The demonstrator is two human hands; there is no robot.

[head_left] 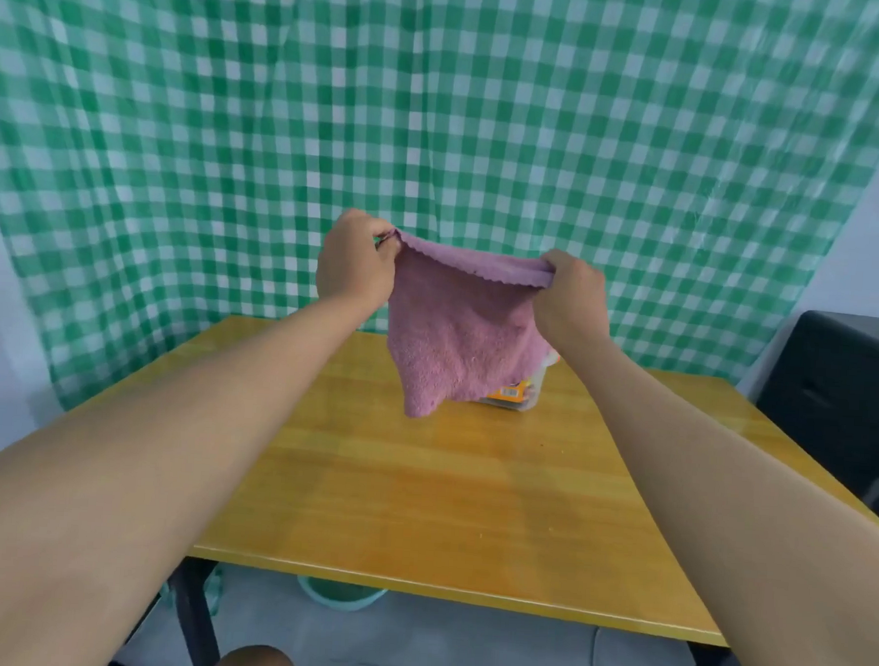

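Up in the air above the yellow table (469, 489), we pinch the pink cloth (465, 334) by its top corners, left hand (355, 266) and right hand (573, 300) both clenched on the edge, so it hangs flat and open, likely ready for folding; a container (518, 393) sits half hidden behind it
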